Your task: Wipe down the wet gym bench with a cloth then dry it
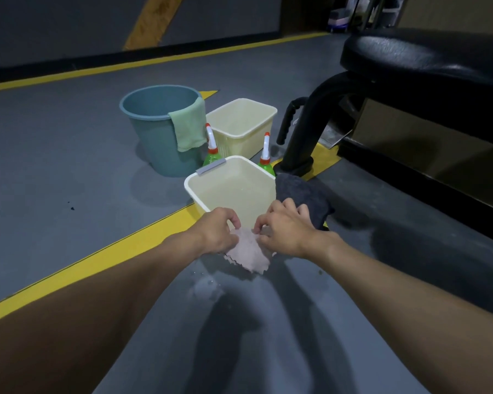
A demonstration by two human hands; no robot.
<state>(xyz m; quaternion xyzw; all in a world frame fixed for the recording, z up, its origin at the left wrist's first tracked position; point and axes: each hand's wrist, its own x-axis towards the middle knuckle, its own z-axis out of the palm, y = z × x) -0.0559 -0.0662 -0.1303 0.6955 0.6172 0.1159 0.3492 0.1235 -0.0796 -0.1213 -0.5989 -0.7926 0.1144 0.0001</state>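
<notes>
**Both hands on pink cloth low by the tub, gym bench off to the right**

A yellow line [97,260] runs diagonally over the grey floor [54,166]. The blue bucket [154,137] stands upright at the left of the group, with a green cloth [190,127] draped over its right rim. Just right of the bucket is a green spray bottle [212,150], with a cream basket [244,123] behind it. A cream tub [231,189] sits nearer, partly on the yellow line.

The left hand [218,233] has its fingers curled and grips the left edge of the pink cloth [249,251]. The cloth is crumpled, low over the floor, just in front of the tub. Cannot tell if it touches the floor. A wet patch [208,288] lies on the floor just below it. The right hand [285,228] pinches the cloth's upper right edge with thumb and fingers.

A second spray bottle [265,157] stands at the tub's far right corner. A dark towel [302,191] lies beside the tub, just behind the right hand. At far right the black gym bench [424,52] is raised on a black frame [305,132], well apart from the pink cloth.
</notes>
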